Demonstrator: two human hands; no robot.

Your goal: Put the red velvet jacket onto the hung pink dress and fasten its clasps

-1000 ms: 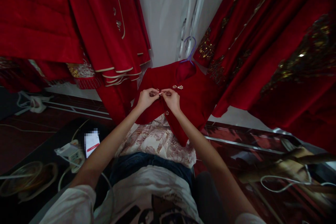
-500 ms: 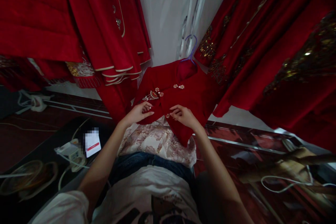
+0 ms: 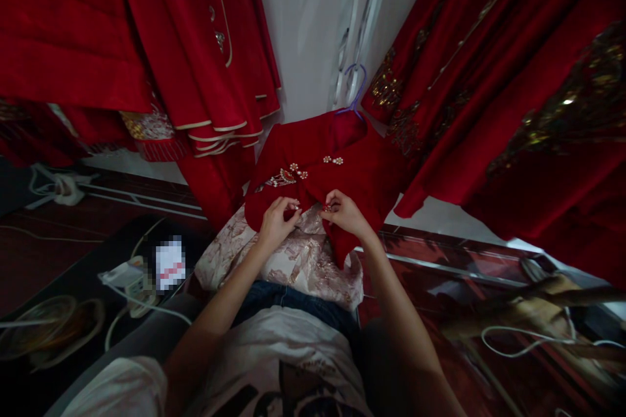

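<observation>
In the head view, the left hand [image 3: 280, 227] is pinching the front edge of the red garment [image 3: 293, 137] between thumb and fingers, with a small shiny fitting showing at its fingertips. The right hand [image 3: 346, 216] is gripping the opposite edge the same way, and another beaded fitting is showing at those fingertips. The two sets of fingers are staying apart, and the garment is spreading beneath and beyond them. A jewelled ornament [image 3: 282, 178] is lying just beyond the left fingers; a floral clasp [image 3: 333, 160] is sitting beyond the right ones, with a purple hanger [image 3: 355, 103] resting farther out. Pale patterned cloth [image 3: 288, 264] is showing between and nearer than the fingers.
</observation>
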